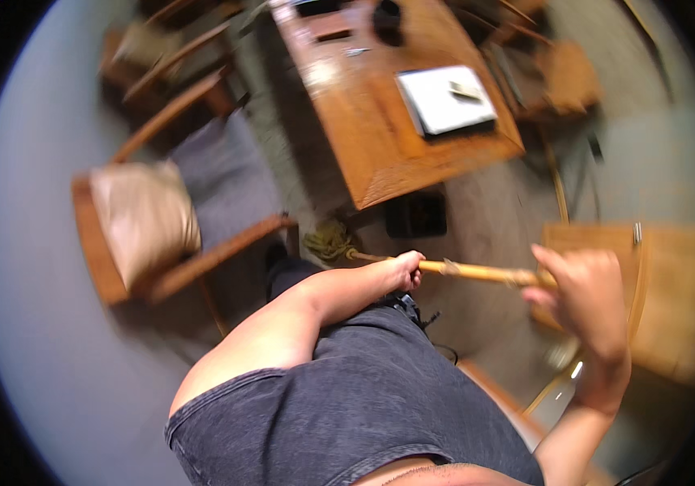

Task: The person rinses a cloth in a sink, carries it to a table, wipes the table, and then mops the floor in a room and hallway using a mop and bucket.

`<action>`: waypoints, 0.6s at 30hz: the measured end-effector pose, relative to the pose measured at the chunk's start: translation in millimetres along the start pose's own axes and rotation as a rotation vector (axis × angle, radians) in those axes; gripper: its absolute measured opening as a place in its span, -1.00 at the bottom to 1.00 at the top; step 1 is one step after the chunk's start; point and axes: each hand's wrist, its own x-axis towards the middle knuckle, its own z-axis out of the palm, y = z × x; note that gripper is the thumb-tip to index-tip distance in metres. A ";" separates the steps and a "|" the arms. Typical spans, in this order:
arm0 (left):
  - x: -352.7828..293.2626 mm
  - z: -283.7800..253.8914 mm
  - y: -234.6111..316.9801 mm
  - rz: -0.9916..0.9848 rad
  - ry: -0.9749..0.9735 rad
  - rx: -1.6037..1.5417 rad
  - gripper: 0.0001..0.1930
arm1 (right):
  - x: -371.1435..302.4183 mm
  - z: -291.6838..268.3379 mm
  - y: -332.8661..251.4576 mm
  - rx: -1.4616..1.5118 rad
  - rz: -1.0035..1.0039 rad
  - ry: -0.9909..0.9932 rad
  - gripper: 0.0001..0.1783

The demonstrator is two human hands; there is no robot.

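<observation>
A mop crosses in front of my body, its yellow bamboo-like handle [477,272] running left to right. The stringy yellowish mop head [329,241] is at the left, low beside the chair. My left hand [410,270] is closed round the handle nearer the mop head. Toward the handle's other end, my right hand [582,292] grips it with fingers curled and thumb raised; the hand is slightly blurred and covers the tip.
A wooden table [335,146] stands ahead, bearing a white-topped flat object [447,99]. Below its near edge sits a dark bin-like box [416,215]. At left is a wooden armchair with a beige cushion [145,215]. A light wooden piece of furniture [680,300] stands right.
</observation>
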 end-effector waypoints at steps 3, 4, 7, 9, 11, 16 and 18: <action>100.1 30.0 -10.7 0.109 0.190 -0.193 -0.81 | -26.0 19.2 49.5 0.036 -0.056 -0.069 -0.31; 104.7 52.3 -6.2 0.185 0.225 -0.408 -0.85 | -30.4 30.2 71.0 0.051 -0.073 -0.061 -0.32; 87.9 82.9 -3.9 0.351 0.211 -0.858 -0.87 | -47.3 76.7 113.1 0.082 -0.058 -0.070 -0.37; 87.2 96.5 0.8 0.403 0.246 -0.895 -0.84 | -47.9 104.0 139.5 0.075 -0.063 -0.057 -0.42; 95.0 103.3 3.7 0.422 0.290 -0.994 -0.81 | -45.1 123.2 157.2 0.139 0.013 -0.075 -0.56; 146.7 15.9 -13.3 0.438 0.735 -0.971 -0.55 | -32.3 172.3 130.7 0.430 0.144 -0.310 -0.71; 124.3 -41.2 -42.5 0.527 0.792 -1.075 -0.37 | -35.9 235.3 102.9 0.546 0.122 -0.310 -0.70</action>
